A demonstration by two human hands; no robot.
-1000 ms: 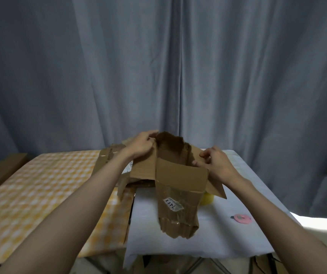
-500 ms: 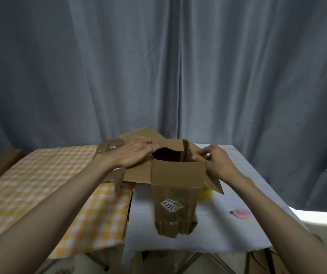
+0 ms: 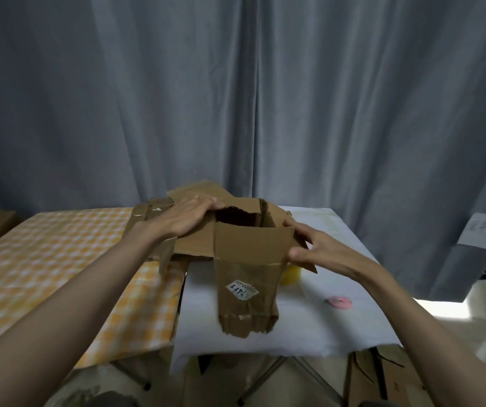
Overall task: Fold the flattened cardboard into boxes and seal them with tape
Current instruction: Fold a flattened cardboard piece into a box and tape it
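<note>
Brown corrugated cardboard box, partly folded, stands upright on a table draped in white cloth, its dark opening facing up between two bare hands. The left hand lies flat with straight fingers pressing on the left flap, fingertips at the rim of the opening. The right hand grasps the right side of the near flap, thumb on its front edge and fingers curled behind. A white sticker marks the box's front wall. More flat cardboard lies behind the left hand. A yellow object peeks out beside the box, and a pink disc sits well apart. An orange checked cloth covers the neighbouring table.
</note>
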